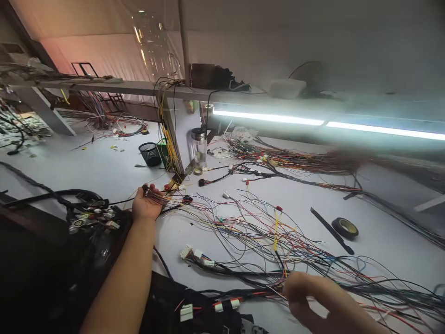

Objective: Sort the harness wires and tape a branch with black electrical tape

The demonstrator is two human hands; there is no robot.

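My left hand (149, 204) is turned palm up at the left of the wire bundle, its fingers curled around a dark connector (146, 190). Thin wires run from it to the right, into the loose multicoloured wires (250, 232). Just right of that hand lie a black connector (187, 200) and a small red connector (167, 187). My right hand (327, 299) is low at the right, blurred, with thumb and finger brought together over the wires; what lies between the tips is hard to make out. White connectors (187, 253) end a black-wrapped branch between the hands.
Black tape (345, 228) and a dark flat blade-like strip (330, 229) lie at the right. A post (175, 134), a glass bottle (199, 148) and a mesh cup (149, 154) stand behind. More harness (295, 160) lies under the lamp (271, 118). Connectors (92, 218) crowd the left edge.
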